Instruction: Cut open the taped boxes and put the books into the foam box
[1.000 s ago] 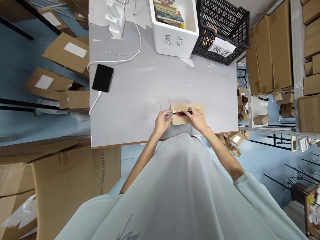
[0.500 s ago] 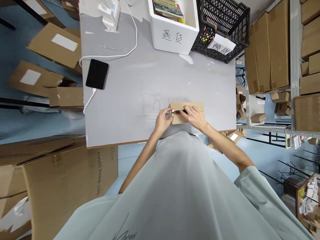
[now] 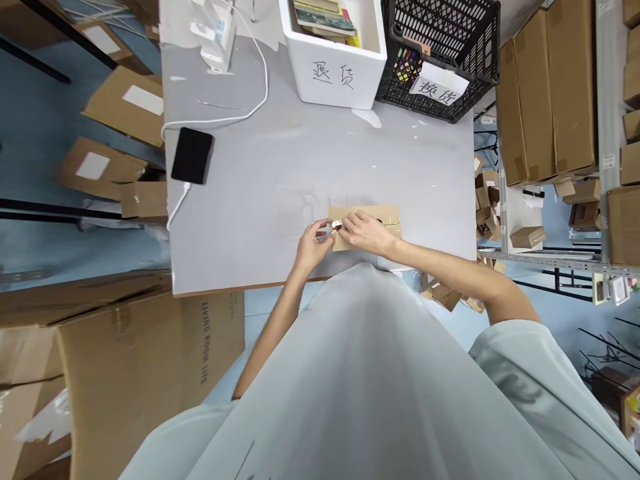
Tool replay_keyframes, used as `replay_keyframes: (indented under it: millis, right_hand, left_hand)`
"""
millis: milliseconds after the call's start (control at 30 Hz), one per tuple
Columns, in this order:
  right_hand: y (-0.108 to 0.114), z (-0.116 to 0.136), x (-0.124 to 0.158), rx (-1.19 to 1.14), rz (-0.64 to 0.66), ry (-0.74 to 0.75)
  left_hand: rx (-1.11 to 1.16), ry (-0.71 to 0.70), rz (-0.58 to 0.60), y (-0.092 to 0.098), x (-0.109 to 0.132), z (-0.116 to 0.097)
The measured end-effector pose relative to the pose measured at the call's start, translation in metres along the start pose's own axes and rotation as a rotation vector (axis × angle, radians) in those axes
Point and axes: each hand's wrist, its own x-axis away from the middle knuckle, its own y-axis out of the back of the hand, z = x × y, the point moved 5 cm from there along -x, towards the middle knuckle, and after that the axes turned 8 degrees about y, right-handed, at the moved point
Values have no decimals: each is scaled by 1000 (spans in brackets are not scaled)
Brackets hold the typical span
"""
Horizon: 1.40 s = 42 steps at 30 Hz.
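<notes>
A small flat cardboard box point(image 3: 393, 215) lies near the front edge of the table, with a strip of tape visible at its right end. My right hand point(image 3: 367, 233) is closed over the middle of the box around a black and red box cutter point(image 3: 338, 227), most of which the fingers hide. The cutter's red front part points to the left. At the box's left end, my left hand point(image 3: 313, 245) curls its fingers and thumb around the end, close to the cutter's tip. Whether the blade touches the cardboard is too small to make out.
At the back stand a white foam bin point(image 3: 336, 77) with books and a black plastic crate point(image 3: 440, 60). A black device point(image 3: 193, 155) with white cables lies at left, below a power strip point(image 3: 214, 33). Large cartons point(image 3: 150, 360) stand on the floor at left.
My right hand and the box cutter have shifted left along the box, covering more of it. My left hand stays at the left end. The whole view has shifted slightly.
</notes>
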Motion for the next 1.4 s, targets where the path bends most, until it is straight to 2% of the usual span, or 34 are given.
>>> replay_keyframes:
  millis: [100, 233, 467, 700, 867, 967, 1033, 1233, 1400]
  right_hand:
    - [-8, -6, 13, 33, 7, 45]
    - [-21, -25, 41, -5, -10, 14]
    - [-43, -65, 119, 0, -61, -50]
    - [-76, -100, 184, -144, -152, -221]
    - [-115, -115, 221, -386, -231, -468]
    - [-140, -110, 239, -524, -269, -674]
    - [-155, -98, 244, -650, -325, -797]
    - [-195, -51, 220, -1139, -599, -1114]
    - [-214, -26, 197, -1376, -840, -1215]
  left_hand:
    - [-14, 19, -33, 1, 3, -2]
    - [-19, 71, -84, 1, 8, -4]
    - [-65, 122, -126, 3, 14, -11]
    - [-128, 158, -155, 5, 15, -16]
    - [-249, 146, -204, 4, 22, -28]
    - [-414, 12, -271, -1, 26, -49]
    - [-482, -82, -271, -10, 27, -67]
    - [-644, -262, -32, -62, 6, -111]
    - [-864, -308, 105, -105, -12, -130]
